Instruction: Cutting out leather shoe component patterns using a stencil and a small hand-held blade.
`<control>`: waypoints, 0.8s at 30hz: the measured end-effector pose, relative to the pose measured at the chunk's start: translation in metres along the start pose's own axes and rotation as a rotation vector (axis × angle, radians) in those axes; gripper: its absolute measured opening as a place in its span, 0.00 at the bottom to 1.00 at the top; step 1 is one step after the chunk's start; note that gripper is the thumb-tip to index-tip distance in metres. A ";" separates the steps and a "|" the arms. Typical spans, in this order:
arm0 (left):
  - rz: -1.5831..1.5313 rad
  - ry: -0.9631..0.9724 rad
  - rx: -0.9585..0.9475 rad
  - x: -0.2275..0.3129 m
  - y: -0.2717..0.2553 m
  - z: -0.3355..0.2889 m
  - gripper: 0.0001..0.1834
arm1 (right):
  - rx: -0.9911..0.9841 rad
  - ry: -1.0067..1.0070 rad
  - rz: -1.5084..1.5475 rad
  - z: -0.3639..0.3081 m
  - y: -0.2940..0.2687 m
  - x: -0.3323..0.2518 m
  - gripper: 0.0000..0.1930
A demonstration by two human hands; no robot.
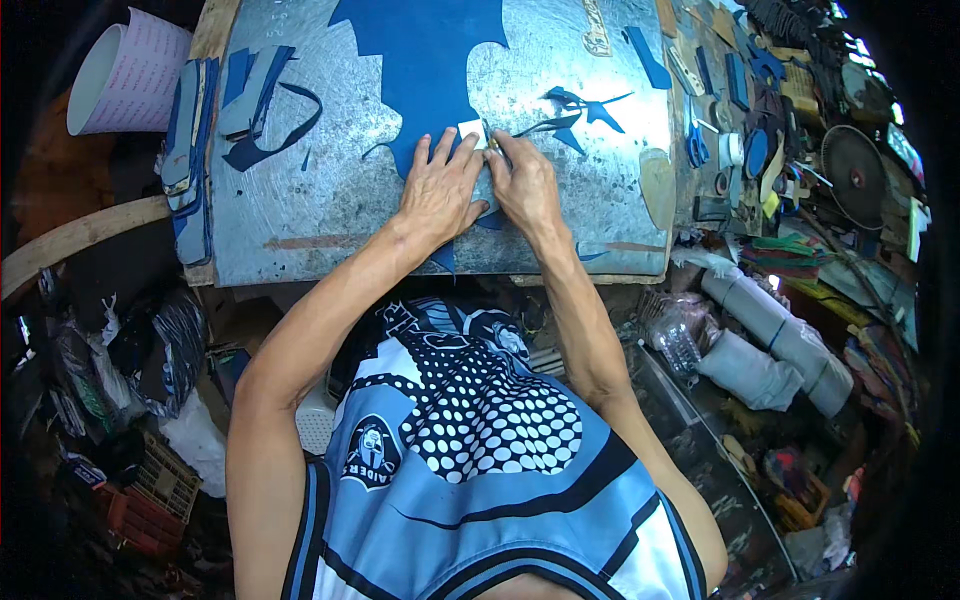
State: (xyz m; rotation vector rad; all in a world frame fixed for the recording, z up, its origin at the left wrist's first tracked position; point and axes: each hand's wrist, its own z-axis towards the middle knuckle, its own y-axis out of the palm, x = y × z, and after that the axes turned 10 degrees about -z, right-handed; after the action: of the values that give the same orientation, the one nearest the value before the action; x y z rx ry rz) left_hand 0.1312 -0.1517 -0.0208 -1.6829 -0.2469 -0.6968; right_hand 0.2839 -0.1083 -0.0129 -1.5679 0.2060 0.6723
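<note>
A large blue sheet (pixel 432 75) with cut-out, curved edges lies on the scuffed metal-topped table (pixel 330 215). My left hand (pixel 437 190) rests on its lower part, palm down with fingers spread. Under those fingertips is a small white flat piece (pixel 471 130), partly covered. My right hand (pixel 525 185) is closed just to its right, gripping a thin blade-like tool (pixel 490 141) that is mostly hidden by the fingers. Narrow blue offcuts (pixel 567 122) lie to the right of this hand, and a bit of blue shows below, between my wrists.
Stacked blue and grey pieces (pixel 258 92) lie at the left, near a white roll (pixel 130 75). A tan rounded template (pixel 656 188) sits by the right edge. Beyond are blue-handled scissors (pixel 697 146), a fan (pixel 856 177) and wrapped rolls (pixel 775 325).
</note>
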 end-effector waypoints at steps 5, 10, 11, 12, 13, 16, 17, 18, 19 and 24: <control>-0.016 0.000 -0.003 0.002 0.002 0.001 0.40 | 0.043 -0.050 -0.031 0.001 0.002 0.004 0.16; -0.016 0.005 0.011 0.000 0.005 -0.001 0.40 | -0.009 -0.027 -0.052 0.003 0.001 0.002 0.16; -0.016 0.004 0.010 0.000 0.005 -0.001 0.40 | -0.012 -0.024 -0.057 0.003 0.001 0.002 0.16; -0.016 0.002 0.009 0.000 0.005 -0.001 0.40 | -0.015 -0.023 -0.056 0.004 0.001 0.002 0.16; -0.018 0.001 0.007 0.000 0.004 0.000 0.40 | -0.017 -0.031 -0.049 0.005 0.001 0.003 0.16; -0.023 0.005 0.002 0.000 0.003 0.000 0.40 | -0.027 -0.038 -0.038 0.002 -0.001 0.004 0.15; -0.026 0.007 0.004 -0.001 0.002 0.001 0.40 | -0.027 -0.049 -0.033 0.001 -0.001 0.004 0.15; -0.030 0.010 0.006 -0.001 0.002 0.001 0.40 | -0.013 -0.060 -0.034 -0.003 -0.001 0.005 0.14; -0.032 0.013 0.002 -0.001 0.001 0.002 0.40 | -0.014 -0.055 -0.035 -0.009 -0.003 0.004 0.14; 0.027 -0.003 0.005 -0.003 0.002 0.000 0.38 | -0.059 0.029 -0.022 -0.074 -0.016 -0.007 0.14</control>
State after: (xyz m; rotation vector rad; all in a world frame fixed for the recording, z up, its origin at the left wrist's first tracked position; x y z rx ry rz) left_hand 0.1300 -0.1517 -0.0239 -1.6801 -0.2273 -0.6726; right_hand 0.3079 -0.1788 0.0029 -1.6349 0.1911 0.6438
